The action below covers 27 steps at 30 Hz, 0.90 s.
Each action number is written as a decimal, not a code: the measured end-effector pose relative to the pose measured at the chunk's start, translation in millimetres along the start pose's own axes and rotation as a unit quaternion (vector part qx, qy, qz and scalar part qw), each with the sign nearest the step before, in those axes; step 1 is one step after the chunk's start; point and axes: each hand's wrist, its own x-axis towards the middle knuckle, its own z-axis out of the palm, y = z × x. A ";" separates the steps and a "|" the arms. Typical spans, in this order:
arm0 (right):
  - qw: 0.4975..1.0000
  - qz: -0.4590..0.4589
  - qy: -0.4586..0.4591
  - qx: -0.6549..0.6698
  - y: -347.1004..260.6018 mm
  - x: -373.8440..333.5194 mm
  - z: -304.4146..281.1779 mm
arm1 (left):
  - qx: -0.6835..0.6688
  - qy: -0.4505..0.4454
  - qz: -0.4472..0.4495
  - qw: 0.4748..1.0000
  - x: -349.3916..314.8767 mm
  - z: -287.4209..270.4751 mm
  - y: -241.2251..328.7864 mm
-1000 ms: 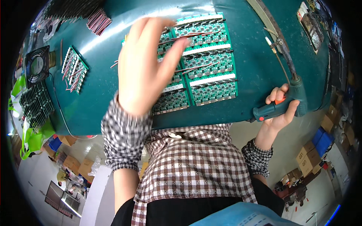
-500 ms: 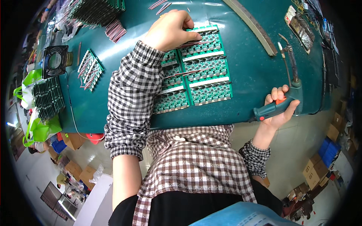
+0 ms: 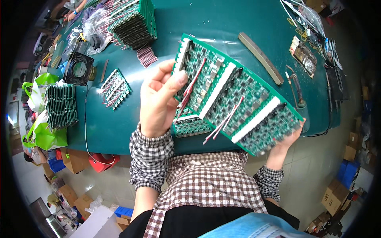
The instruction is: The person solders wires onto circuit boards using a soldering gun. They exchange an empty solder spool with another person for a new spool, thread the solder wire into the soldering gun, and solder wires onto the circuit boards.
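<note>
A green circuit board panel (image 3: 222, 99) is raised off the table and tilted, its right end lower and nearer me. White strips, dark components and red-and-white wires show on it. My left hand (image 3: 158, 99) grips its left edge, thumb on top. My right hand (image 3: 291, 137) holds its lower right end, fingers partly hidden behind it. Just beyond that end appear the tip and neck of a soldering gun (image 3: 300, 95); the board hides its handle, so whether my right hand still touches it is unclear. Another circuit board (image 3: 192, 126) lies on the table beneath the raised panel.
Tall stacked boards (image 3: 135, 27) stand at the far left beside bundled wires (image 3: 147, 56). Further left are a small wired board (image 3: 116, 89), a black fan (image 3: 78, 68) and more stacked boards (image 3: 61, 105). A long bar (image 3: 260, 58) lies on the green table (image 3: 222, 20) at right.
The panel has come up off the table into both hands and tilted. My left hand now grips its edge; my right hand has gone from the soldering gun's handle to the panel. The view has shifted.
</note>
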 end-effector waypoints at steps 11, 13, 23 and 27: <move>0.999 -0.012 0.026 0.022 -1.0 4.2 10.5 | -0.059 0.006 0.001 0.998 -14.0 0.9 1.6; 1.000 -0.013 0.020 0.010 -0.5 3.2 10.7 | -0.057 0.009 -0.001 0.998 -15.5 1.4 2.1; 0.999 0.004 -0.024 0.023 -0.2 6.3 -2.2 | -0.031 0.025 -0.010 0.999 -13.1 3.0 -0.4; 0.998 -0.010 -0.054 0.009 -3.1 8.3 -4.1 | 0.184 -0.103 -0.055 0.976 31.3 7.4 4.0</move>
